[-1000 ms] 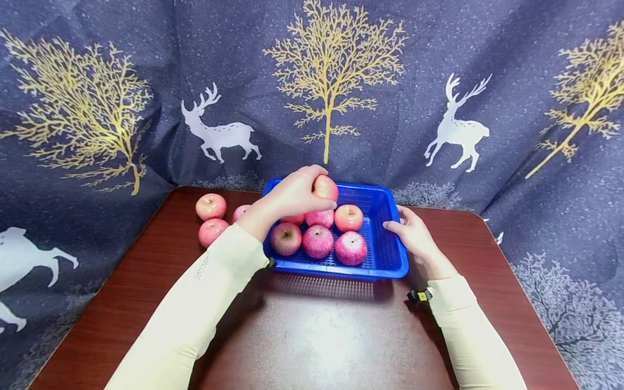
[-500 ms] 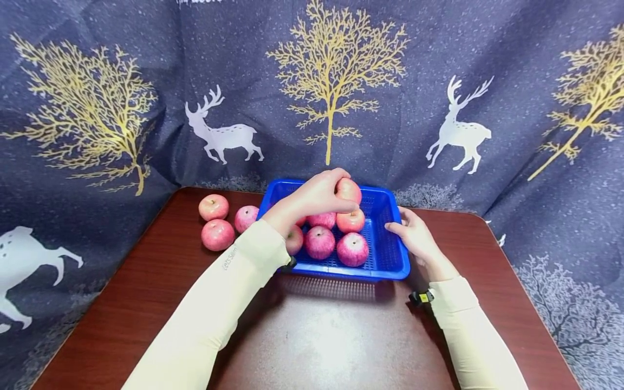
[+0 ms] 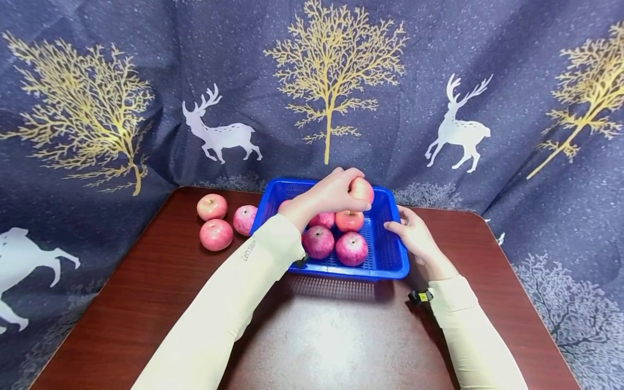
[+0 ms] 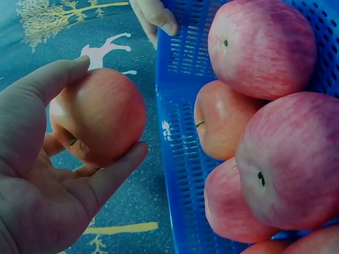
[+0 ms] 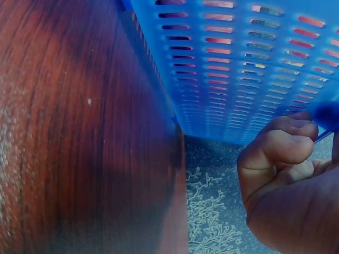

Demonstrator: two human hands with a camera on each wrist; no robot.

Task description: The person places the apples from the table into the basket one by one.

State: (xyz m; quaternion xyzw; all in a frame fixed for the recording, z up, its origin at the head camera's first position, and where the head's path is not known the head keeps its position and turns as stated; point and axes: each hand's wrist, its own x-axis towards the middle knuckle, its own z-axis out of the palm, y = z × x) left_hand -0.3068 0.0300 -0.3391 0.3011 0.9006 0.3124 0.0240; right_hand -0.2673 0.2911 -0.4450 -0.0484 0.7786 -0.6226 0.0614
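Note:
My left hand (image 3: 336,192) grips a pinkish-yellow apple (image 3: 362,190) over the back right part of a blue plastic basket (image 3: 382,268). In the left wrist view, thumb and fingers wrap around that apple (image 4: 100,116), its stem end facing the palm side. Below it in the basket sit several red apples (image 3: 352,249), some hidden by my left forearm. My right hand (image 3: 414,235) holds the basket's right rim, thumb on the inner side. In the right wrist view, the right hand's fingers (image 5: 280,148) curl under the rim, outside the slotted wall (image 5: 222,79).
Three apples lie on the brown wooden table (image 3: 146,281) left of the basket: a yellowish one (image 3: 212,207), a red one (image 3: 216,234) and a pink one (image 3: 245,219) close to the basket's rim. A dark curtain (image 3: 292,108) with trees and deer hangs behind the table.
My left hand has carried the gripped apple rightward across the basket, from above its middle to its back right. The right hand keeps its place on the rim.

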